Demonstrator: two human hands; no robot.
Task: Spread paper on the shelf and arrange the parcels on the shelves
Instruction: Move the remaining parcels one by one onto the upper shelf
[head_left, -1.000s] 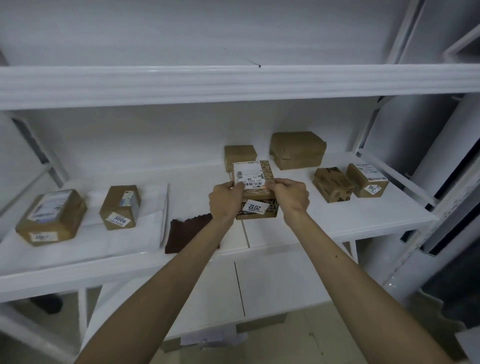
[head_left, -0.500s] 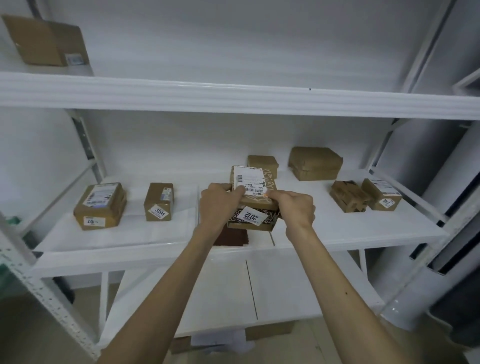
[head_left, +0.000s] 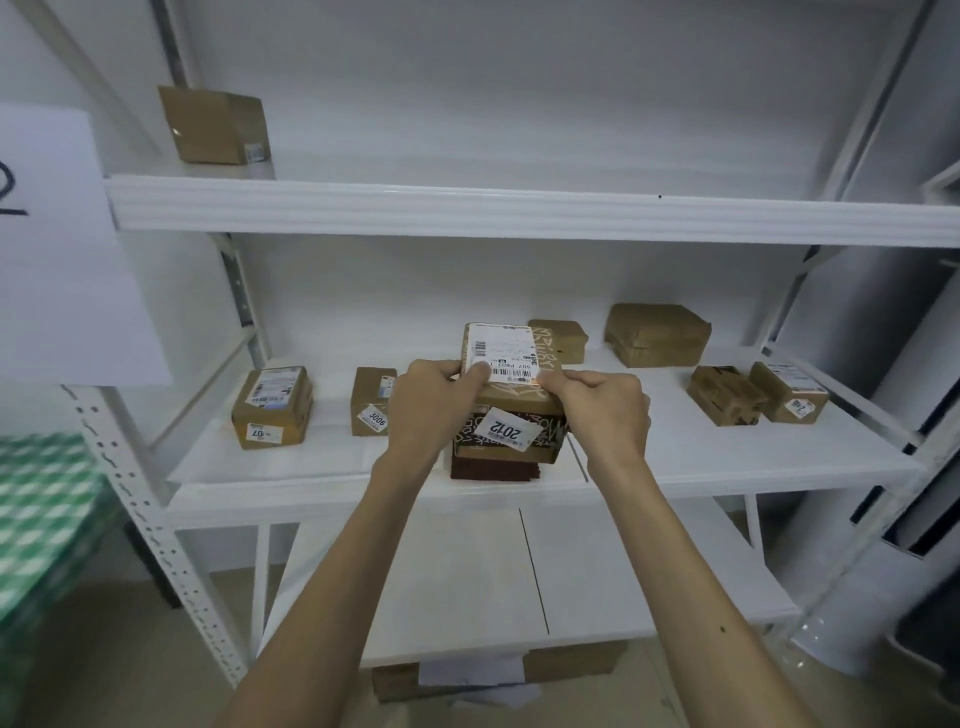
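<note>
Two hands are clamped on the parcel (head_left: 511, 397), left hand (head_left: 431, 405) at its 9 o'clock side, right hand (head_left: 602, 410) at 3 o'clock, over a dark cloth (head_left: 493, 470) on the middle shelf (head_left: 727, 467). Toward 9 o'clock, labelled boxes (head_left: 272, 408) are set on paper (head_left: 291, 462).

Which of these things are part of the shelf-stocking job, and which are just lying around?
Part of the job: held parcel labelled 2012, parcel 07, parcel 9006, white paper under those two, shelf.
Lying about: dark red cloth, green checked object at left, paper sign.
</note>
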